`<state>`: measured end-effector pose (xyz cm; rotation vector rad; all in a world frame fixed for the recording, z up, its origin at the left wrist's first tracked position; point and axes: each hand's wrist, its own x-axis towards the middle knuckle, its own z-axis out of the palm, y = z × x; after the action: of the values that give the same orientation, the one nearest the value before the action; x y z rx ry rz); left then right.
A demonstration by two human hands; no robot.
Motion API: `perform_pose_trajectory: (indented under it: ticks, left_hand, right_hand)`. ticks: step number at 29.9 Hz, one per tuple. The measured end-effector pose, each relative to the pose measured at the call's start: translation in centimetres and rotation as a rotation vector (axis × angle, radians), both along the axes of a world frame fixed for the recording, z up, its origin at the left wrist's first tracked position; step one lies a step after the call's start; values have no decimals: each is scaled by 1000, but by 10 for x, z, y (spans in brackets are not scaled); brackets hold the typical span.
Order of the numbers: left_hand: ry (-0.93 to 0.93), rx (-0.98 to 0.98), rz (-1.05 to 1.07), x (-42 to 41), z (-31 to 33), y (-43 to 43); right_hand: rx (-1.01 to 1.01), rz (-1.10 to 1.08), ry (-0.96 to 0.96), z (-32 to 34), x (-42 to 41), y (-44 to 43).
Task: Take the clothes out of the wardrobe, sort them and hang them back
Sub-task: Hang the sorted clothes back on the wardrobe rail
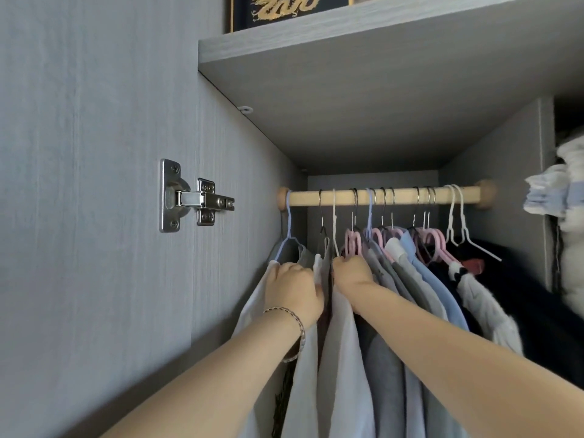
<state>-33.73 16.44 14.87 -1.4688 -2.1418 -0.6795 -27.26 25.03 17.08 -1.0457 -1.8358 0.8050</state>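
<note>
A wooden rail spans the wardrobe, with several hangers on it. Clothes hang packed together: pale grey and white garments on the left, a light blue shirt, then dark navy pieces on the right. My left hand, with a bracelet on its wrist, grips the shoulder of a white garment near the left end. My right hand is curled on the neighbouring clothes just below a pink hanger. A dark garment shows in the gap between my hands.
The open grey door with a metal hinge stands at the left. A shelf lies above the rail, with a dark box bearing a gold dragon on top. Folded pale fabrics sit in the right compartment.
</note>
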Motion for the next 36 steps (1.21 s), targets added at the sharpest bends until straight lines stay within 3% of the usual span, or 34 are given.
perform_pose_trajectory:
  ticks: [4, 8, 11, 17, 20, 22, 24, 27, 30, 33, 36]
  left_hand:
    - [25, -9, 157, -5, 0, -5]
    - [-286, -51, 225, -19, 1, -15]
    - [-267, -13, 178, -24, -1, -15]
    - [-199, 56, 76, -8, -17, 1]
    - [-378, 117, 131, -5, -7, 7]
    - [-417, 258, 89, 0, 10, 7]
    - [-268, 333, -38, 18, 25, 8]
    - [-156, 152, -260, 59, 31, 16]
    - [-93, -98, -209, 82, 22, 34]
    - [-13, -162, -124, 80, 16, 43]
    - [43, -205, -90, 65, 15, 46]
  right_hand:
    - [312, -88, -236, -1, 8, -3]
    - [634, -236, -601, 0, 18, -21]
    - [494, -239, -635, 3, 31, -29]
    - [531, -135, -694, 0, 74, -25]
    - [459, -30, -552, 4, 81, -28]
    - [595, -206, -358, 14, 89, -23]
    - [607, -446, -345, 25, 103, -10]
    - [217, -496, -566, 22, 120, 5]
    - [262, -485, -733, 5, 118, 4]
    - [243, -500, -849, 9, 112, -2]
    - [131, -369, -720, 21, 107, 7]
